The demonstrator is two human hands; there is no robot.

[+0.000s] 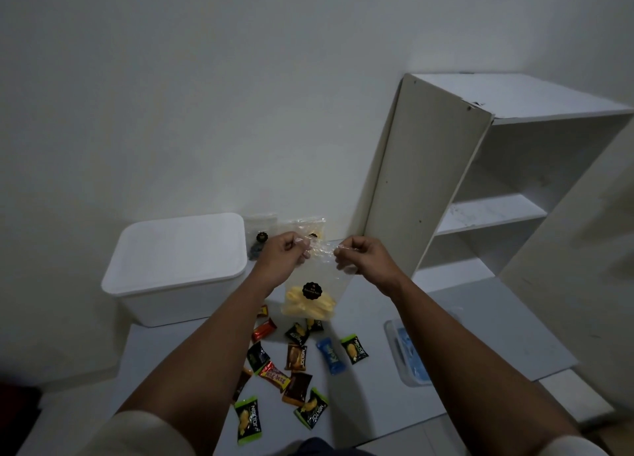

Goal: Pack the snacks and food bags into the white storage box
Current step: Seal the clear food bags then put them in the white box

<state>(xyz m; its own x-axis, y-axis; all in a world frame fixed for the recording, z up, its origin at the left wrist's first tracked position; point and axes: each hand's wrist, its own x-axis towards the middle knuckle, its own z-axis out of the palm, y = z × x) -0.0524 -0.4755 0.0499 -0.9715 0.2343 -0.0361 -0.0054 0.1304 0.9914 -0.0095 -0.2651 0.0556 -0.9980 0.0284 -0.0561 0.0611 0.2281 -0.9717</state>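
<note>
Small snack packets scattered on tabletop; left hand and right hand pinching top of clear food bag beside lidded white box. Light, limp, probably slippery; best gripped at top edge.

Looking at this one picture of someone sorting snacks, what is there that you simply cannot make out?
- Head view: inside of the white lidded storage box; its lid covers it.
- Small print on the round black label of the clear bag of yellow snacks: too small.
- Clear plastic container with blue contents: the right forearm hides part of it.
- Dark item in the clear bag by the wall: dim, partly behind the left hand.
</note>
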